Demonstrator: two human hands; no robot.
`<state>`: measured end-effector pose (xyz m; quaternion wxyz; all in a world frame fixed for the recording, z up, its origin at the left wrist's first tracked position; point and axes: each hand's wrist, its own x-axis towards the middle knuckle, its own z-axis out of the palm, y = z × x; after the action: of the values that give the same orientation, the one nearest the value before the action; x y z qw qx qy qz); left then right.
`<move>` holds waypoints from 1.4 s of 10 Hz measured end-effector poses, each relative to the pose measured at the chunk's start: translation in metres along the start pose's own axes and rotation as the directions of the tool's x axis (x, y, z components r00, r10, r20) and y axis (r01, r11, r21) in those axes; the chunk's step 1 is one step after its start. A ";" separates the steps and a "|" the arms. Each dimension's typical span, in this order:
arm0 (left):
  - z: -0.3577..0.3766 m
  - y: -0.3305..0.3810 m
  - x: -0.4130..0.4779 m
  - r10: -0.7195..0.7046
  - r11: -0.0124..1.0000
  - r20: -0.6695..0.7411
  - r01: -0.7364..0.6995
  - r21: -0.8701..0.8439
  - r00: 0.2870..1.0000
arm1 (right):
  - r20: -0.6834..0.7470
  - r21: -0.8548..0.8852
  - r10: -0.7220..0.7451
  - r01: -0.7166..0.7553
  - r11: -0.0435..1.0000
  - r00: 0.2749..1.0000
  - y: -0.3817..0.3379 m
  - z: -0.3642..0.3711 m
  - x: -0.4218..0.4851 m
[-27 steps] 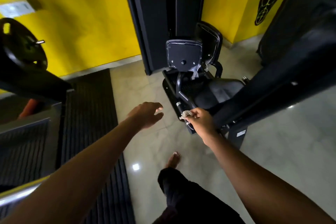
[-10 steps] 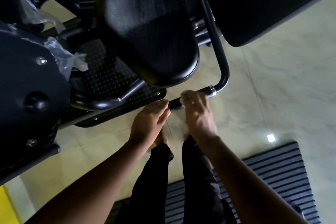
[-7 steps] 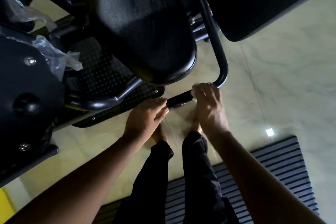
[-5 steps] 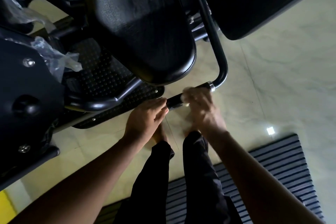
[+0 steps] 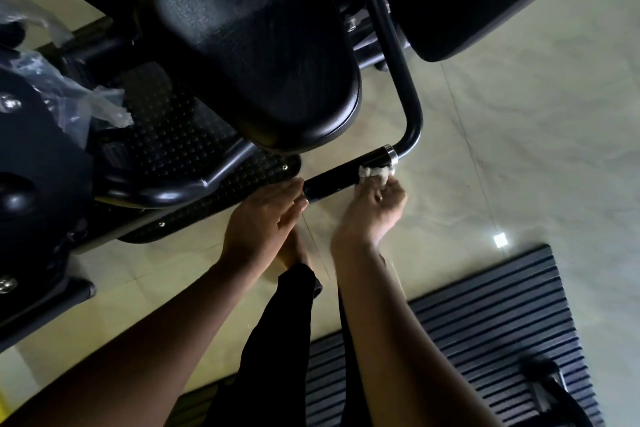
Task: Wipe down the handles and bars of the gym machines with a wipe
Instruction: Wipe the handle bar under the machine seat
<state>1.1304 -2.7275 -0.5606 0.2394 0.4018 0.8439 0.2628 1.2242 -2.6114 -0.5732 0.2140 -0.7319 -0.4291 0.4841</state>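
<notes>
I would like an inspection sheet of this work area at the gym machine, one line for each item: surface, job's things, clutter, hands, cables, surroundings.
Surface: pale tiled floor, glossy, one bright light reflection.
Job's things: black handle grip at the end of the curved bar; white wipe crumpled against the grip near its metal ring.
Clutter: loose clear plastic wrap on the machine at left.
Hands: right hand pinches the wipe on the grip; left hand, fingers straight, touches the grip's free end.
Cables: nothing seen.
Surroundings: black seat pad close to the grip, studded footplate, ribbed floor mat at lower right.
</notes>
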 end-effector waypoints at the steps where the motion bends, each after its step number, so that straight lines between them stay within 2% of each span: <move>1: -0.001 0.000 0.000 0.009 1.000 -0.003 -0.009 0.010 1.000 | -0.038 -0.005 0.054 -0.055 0.998 0.998 0.021 0.007 0.011; 2: 0.000 -0.002 0.000 -0.017 1.000 0.003 0.017 -0.003 1.000 | 0.075 0.046 0.183 -0.187 0.981 0.980 -0.007 0.003 -0.003; 3: -0.001 -0.002 -0.001 0.000 1.000 0.001 0.000 0.004 1.000 | 0.082 0.125 0.184 -0.193 0.973 0.980 -0.021 0.002 -0.013; 4: -0.002 -0.002 0.000 0.011 1.000 -0.009 -0.011 -0.008 1.000 | 0.105 0.104 0.236 -0.246 0.964 0.966 -0.014 0.006 -0.014; 5: -0.001 -0.003 0.000 0.018 1.000 -0.011 -0.018 0.024 1.000 | 0.105 0.098 0.182 -0.192 0.976 0.978 0.001 0.008 -0.003; 6: 0.000 -0.003 -0.001 0.027 0.999 -0.006 -0.027 0.023 1.000 | 0.114 0.054 0.189 -0.196 0.979 0.975 0.002 0.012 -0.012; 7: -0.001 -0.004 0.002 0.040 0.999 -0.023 -0.040 0.010 0.999 | 0.139 0.084 0.290 -0.303 0.949 0.947 0.002 0.021 -0.047; 8: 0.001 -0.001 0.001 0.038 0.999 -0.035 -0.037 0.017 0.999 | 0.077 0.137 0.308 -0.316 0.939 0.948 0.005 0.030 -0.054; 9: 0.004 0.004 -0.002 0.004 1.000 -0.055 -0.003 0.017 0.998 | 0.068 0.052 0.305 -0.308 0.950 0.950 0.001 0.029 -0.064; 10: 0.006 0.000 -0.004 0.035 0.999 -0.086 -0.035 0.011 0.996 | 0.144 -0.216 -0.131 0.161 0.963 0.981 -0.001 0.002 -0.062; 11: 0.008 -0.001 -0.004 0.047 0.998 -0.102 -0.044 0.038 0.994 | 0.212 -0.368 -0.434 0.483 0.794 0.876 0.009 -0.011 -0.028; 12: 0.010 0.004 -0.005 -0.040 0.999 -0.098 0.040 0.001 0.994 | 0.319 -0.556 -0.509 0.593 0.583 0.799 0.010 -0.009 0.017; 13: 0.010 0.005 -0.006 -0.032 0.999 -0.130 0.032 0.000 0.991 | 0.572 -0.472 -0.574 0.807 0.354 0.586 -0.002 -0.003 0.018; 14: 0.010 0.005 -0.007 0.026 0.998 -0.202 -0.014 0.064 0.979 | 0.893 -0.194 -0.405 0.980 0.050 0.197 -0.043 0.008 0.006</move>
<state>1.1429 -2.7277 -0.5637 0.1368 0.3886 0.8676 0.2784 1.2000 -2.5841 -0.5483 -0.0601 -0.1698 -0.9498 0.2557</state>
